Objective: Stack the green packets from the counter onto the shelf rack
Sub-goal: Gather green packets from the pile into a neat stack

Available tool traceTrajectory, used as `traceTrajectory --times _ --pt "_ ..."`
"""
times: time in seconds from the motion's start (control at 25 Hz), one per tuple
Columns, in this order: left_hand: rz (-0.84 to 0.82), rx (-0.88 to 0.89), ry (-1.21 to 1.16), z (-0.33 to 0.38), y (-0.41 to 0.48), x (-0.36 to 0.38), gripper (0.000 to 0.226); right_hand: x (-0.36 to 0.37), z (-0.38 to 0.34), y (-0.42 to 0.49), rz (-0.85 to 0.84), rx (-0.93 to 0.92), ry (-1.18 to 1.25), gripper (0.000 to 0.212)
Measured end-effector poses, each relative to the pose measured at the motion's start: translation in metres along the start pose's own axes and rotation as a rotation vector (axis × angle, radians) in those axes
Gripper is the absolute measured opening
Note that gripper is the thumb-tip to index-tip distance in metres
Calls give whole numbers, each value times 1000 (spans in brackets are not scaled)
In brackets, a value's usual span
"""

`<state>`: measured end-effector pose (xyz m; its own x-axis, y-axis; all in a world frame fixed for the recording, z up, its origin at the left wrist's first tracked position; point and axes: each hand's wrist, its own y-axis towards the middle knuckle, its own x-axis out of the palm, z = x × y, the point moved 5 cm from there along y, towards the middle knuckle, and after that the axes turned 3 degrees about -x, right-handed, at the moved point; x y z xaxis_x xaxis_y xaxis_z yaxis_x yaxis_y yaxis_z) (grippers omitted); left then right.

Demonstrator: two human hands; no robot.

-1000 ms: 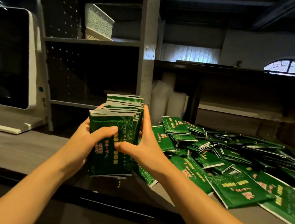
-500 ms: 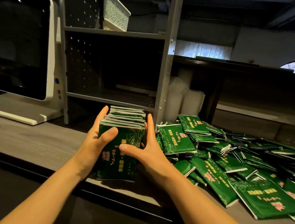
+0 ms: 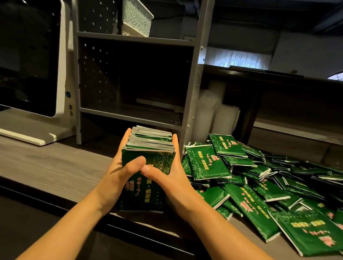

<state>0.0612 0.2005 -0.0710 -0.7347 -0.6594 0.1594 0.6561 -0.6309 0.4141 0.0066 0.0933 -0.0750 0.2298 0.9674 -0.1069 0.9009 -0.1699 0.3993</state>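
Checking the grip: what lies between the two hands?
A stack of green packets, held between the left hand and right hand; head view.

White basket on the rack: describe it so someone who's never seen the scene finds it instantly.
Start at the grey metal shelf rack standing on the counter, right of the white-framed screen. On the higher of its two visible shelves sits the white basket. It is the only pale openwork container in view, unlike the flat green packets heaped on the counter.
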Motion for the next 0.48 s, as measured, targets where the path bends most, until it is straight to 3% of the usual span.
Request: traceTrajectory --times 0.24,0.48 --pt "-12 -45 13 -5 1 4 130 0 7 3 43 -1 -31 116" --pt "87 -95 -24 -12 4 3 93 -2 14 7 42 10 -28 108"
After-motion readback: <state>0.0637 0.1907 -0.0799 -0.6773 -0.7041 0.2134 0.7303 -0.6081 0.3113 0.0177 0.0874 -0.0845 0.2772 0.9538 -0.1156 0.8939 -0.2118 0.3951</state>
